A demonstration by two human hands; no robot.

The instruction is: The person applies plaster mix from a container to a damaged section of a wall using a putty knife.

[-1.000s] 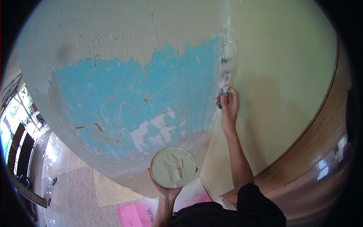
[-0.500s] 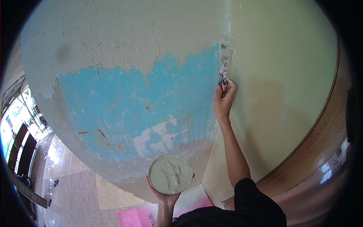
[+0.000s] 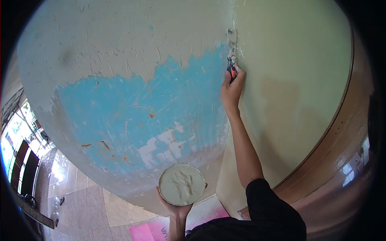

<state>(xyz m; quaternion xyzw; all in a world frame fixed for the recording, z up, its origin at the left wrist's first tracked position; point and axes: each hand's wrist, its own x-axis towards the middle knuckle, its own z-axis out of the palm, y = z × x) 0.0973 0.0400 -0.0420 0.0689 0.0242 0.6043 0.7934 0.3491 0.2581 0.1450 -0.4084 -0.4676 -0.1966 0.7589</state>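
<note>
My right hand [image 3: 234,86] grips the black and red handle of a putty knife [image 3: 231,66] at the wall corner. Its blade points up and lies along the seam where the patchy wall [image 3: 144,96] meets the yellow-green wall [image 3: 297,80]. From below, my left hand [image 3: 177,208] holds a round tub of pale putty [image 3: 182,184], with its fingers partly hidden under it. The putty's surface is uneven, with ridges and dents. Blue paint, grey skim and a few white patches show on the wall in front of me.
A pink sheet [image 3: 201,215] lies on the floor at the wall's foot. Glossy tiles [image 3: 88,205] stretch out at lower left, towards a bright opening [image 3: 16,128]. A brown wooden edge [image 3: 321,140] borders the yellow-green wall on the right.
My right hand and the putty knife have moved up along the corner seam. The view has shifted slightly; the tub stays in my left hand at nearly the same spot.
</note>
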